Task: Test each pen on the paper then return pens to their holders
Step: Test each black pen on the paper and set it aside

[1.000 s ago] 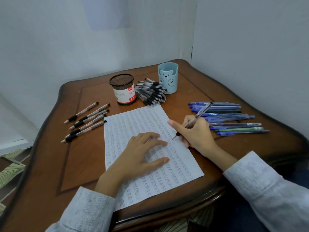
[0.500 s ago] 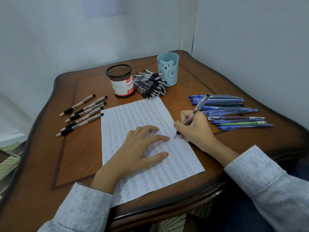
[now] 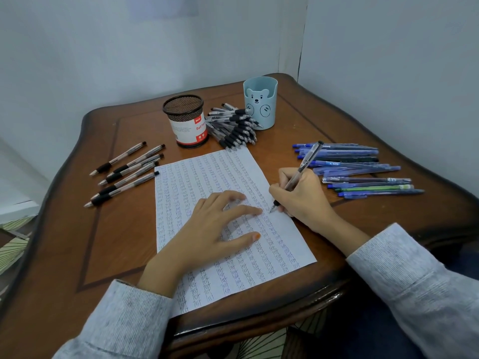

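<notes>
A sheet of paper (image 3: 207, 177) covered in rows of handwritten words lies on the wooden table (image 3: 116, 229). My left hand (image 3: 215, 226) rests flat on the paper with fingers spread. My right hand (image 3: 303, 198) grips a clear pen (image 3: 305, 163) with a black grip, its tip touching the paper's right edge. A black mesh holder (image 3: 185, 120) with a red and white label and a light blue bear holder (image 3: 260, 102) stand at the back.
Several black-grip pens (image 3: 124, 172) lie in a row left of the paper. A heap of similar pens (image 3: 233, 125) sits between the two holders. Several blue and green pens (image 3: 357, 169) lie to the right. Walls close in behind and to the right.
My right hand has brought the pen down and leftward until its tip met the paper's right edge. My left hand has stayed flat on the sheet. The view has tilted downward.
</notes>
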